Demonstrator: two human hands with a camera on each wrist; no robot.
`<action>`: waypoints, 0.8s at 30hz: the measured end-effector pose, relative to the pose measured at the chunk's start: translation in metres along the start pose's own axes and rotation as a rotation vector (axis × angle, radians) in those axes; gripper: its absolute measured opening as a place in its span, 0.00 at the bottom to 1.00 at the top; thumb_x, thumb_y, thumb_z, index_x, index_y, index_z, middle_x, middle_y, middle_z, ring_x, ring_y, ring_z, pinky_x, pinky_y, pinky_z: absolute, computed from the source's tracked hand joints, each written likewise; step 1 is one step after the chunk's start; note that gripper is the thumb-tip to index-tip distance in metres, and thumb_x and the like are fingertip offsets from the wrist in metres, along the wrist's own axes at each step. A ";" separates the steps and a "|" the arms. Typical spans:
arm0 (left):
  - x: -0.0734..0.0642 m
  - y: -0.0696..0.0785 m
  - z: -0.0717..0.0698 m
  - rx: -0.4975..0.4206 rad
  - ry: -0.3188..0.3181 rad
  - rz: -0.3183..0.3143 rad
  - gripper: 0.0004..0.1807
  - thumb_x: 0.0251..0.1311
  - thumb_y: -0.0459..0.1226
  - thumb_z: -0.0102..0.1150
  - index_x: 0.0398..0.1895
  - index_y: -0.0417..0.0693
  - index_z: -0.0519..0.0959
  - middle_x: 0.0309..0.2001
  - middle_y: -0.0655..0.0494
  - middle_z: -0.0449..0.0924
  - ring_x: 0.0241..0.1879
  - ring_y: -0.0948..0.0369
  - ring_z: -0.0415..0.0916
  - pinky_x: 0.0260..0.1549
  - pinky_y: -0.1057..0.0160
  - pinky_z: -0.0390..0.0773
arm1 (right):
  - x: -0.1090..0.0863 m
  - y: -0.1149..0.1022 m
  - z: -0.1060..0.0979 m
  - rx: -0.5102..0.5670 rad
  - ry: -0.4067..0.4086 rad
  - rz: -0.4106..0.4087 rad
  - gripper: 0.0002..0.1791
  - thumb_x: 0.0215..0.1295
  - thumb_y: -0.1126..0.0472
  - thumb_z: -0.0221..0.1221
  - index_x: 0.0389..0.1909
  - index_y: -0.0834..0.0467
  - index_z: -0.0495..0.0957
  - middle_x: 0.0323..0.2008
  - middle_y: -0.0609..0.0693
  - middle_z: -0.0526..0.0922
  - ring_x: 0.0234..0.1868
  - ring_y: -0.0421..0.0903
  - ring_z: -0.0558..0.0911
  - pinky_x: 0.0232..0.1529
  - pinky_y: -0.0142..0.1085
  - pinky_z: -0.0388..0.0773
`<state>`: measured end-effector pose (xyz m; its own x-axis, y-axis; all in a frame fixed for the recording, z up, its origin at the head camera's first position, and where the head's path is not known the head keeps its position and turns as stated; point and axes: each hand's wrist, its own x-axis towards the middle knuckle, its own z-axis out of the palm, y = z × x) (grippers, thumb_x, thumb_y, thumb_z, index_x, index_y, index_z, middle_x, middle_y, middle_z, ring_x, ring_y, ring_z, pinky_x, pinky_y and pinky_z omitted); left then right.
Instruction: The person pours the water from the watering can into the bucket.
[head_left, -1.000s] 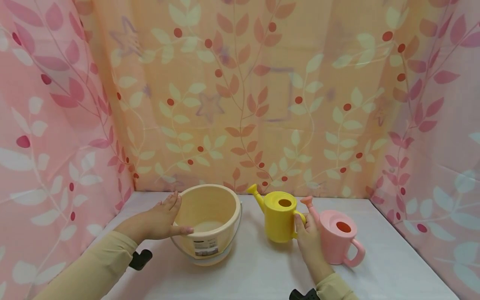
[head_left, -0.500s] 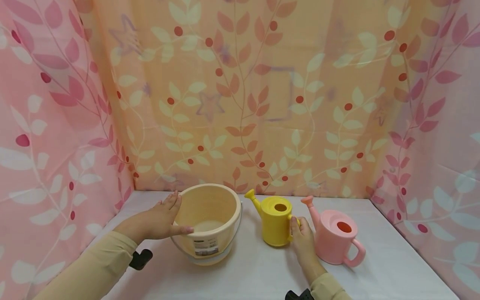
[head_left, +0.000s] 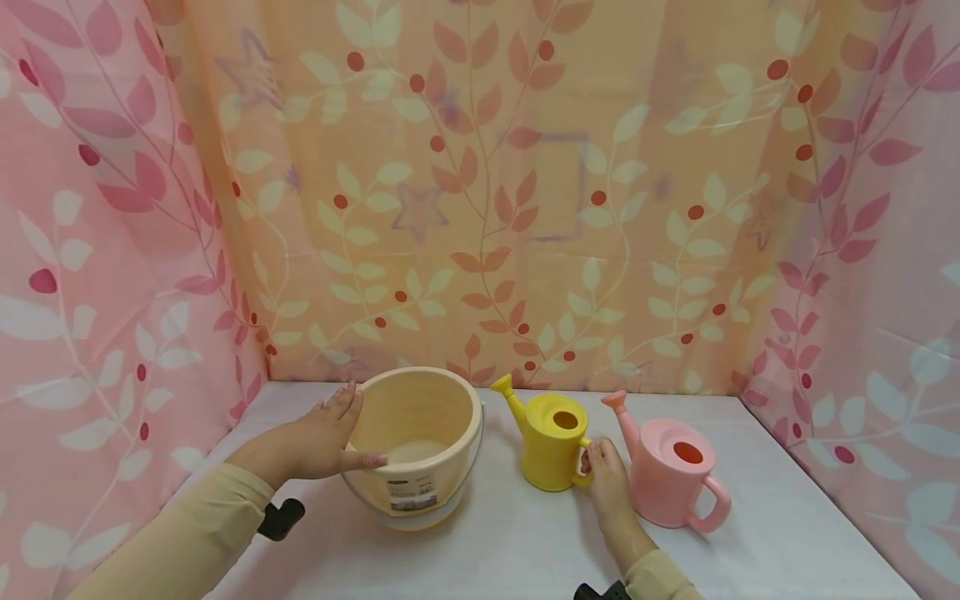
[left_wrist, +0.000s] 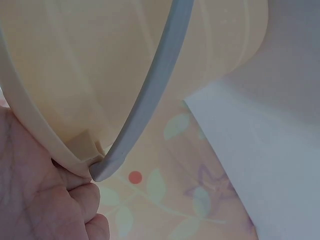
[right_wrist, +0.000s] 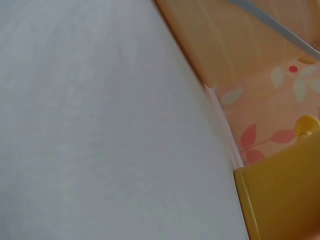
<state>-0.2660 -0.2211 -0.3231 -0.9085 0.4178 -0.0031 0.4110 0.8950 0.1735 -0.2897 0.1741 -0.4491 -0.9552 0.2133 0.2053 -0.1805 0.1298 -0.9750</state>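
Observation:
In the head view a cream bucket [head_left: 450,479] with a grey handle stands left of centre. My left hand [head_left: 307,442] rests on its left rim, fingers extended and thumb lying over the near rim. The left wrist view shows the palm [left_wrist: 30,185] against the rim beside the handle's joint. Right of the bucket is a yellow watering can [head_left: 547,454], its spout pointing back left. My right hand [head_left: 611,483] grips its handle; some fingertips are hidden. In the right wrist view only part of the yellow can [right_wrist: 285,195] shows, at the lower right.
A pink watering can [head_left: 671,479] stands just right of my right hand, its handle facing right. All stand on a white-covered table [head_left: 517,550]. A leaf-patterned curtain [head_left: 480,192] closes off the back, with pink patterned cloth at both sides.
My right hand and the yellow watering can have shifted slightly left and nearer to me, and the can has turned a little. My left hand and the bucket stay put.

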 end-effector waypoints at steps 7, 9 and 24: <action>0.000 0.003 -0.001 0.007 0.005 -0.012 0.64 0.45 0.72 0.45 0.67 0.26 0.46 0.69 0.31 0.37 0.69 0.42 0.35 0.62 0.40 0.43 | 0.001 0.002 -0.007 -0.140 0.005 -0.003 0.12 0.69 0.58 0.48 0.39 0.65 0.70 0.34 0.57 0.73 0.38 0.45 0.70 0.37 0.29 0.69; -0.002 0.007 -0.004 -0.006 -0.004 -0.009 0.62 0.47 0.70 0.47 0.66 0.24 0.46 0.68 0.30 0.38 0.68 0.40 0.36 0.62 0.39 0.43 | 0.000 0.001 -0.011 -0.183 0.001 0.011 0.12 0.66 0.58 0.52 0.44 0.62 0.70 0.40 0.55 0.74 0.41 0.45 0.71 0.39 0.25 0.70; -0.006 0.012 -0.008 -0.009 -0.002 0.007 0.62 0.48 0.69 0.48 0.65 0.22 0.47 0.67 0.27 0.39 0.68 0.38 0.37 0.61 0.38 0.43 | -0.023 -0.037 -0.025 -0.300 -0.111 -0.247 0.31 0.60 0.64 0.58 0.64 0.57 0.59 0.63 0.56 0.62 0.64 0.55 0.60 0.63 0.51 0.55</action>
<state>-0.2565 -0.2140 -0.3134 -0.9054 0.4246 -0.0040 0.4168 0.8906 0.1821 -0.2551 0.1887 -0.4156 -0.9140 0.0370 0.4040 -0.3471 0.4442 -0.8259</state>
